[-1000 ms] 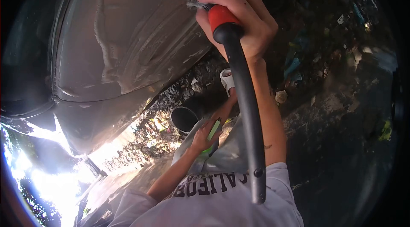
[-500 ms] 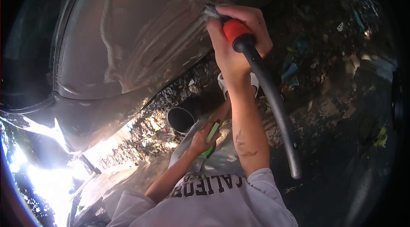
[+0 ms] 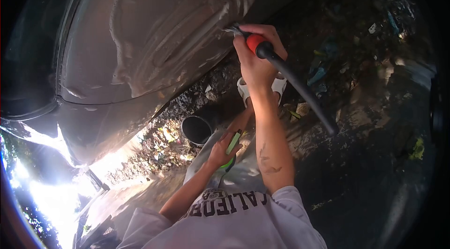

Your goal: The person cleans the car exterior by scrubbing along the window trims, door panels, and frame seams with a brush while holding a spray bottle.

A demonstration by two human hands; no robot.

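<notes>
My right hand (image 3: 260,54) is wrapped round a brush (image 3: 300,87) with a red collar and a long black, slightly curved handle. Its pale bristles are at the lower part of a dark car body panel (image 3: 101,61), smeared with whitish foam (image 3: 187,29). My left hand (image 3: 220,153) rests low by my leg, its fingers closed round a slim light-green tool with a black tip (image 3: 233,142). A bright green piece (image 3: 228,163) shows just below that hand; I cannot make out what it belongs to.
A dark round bucket (image 3: 197,129) stands on leaf-strewn ground below the panel's edge. My white shoes (image 3: 243,90) are behind the right wrist. Litter and scraps (image 3: 318,75) lie on the ground at the right. Bright sunlight glares at the lower left.
My right hand has moved down and slightly right with the brush, whose handle end has swung upward. Foam streaks now show where the hand was. The left hand stays nearly still.
</notes>
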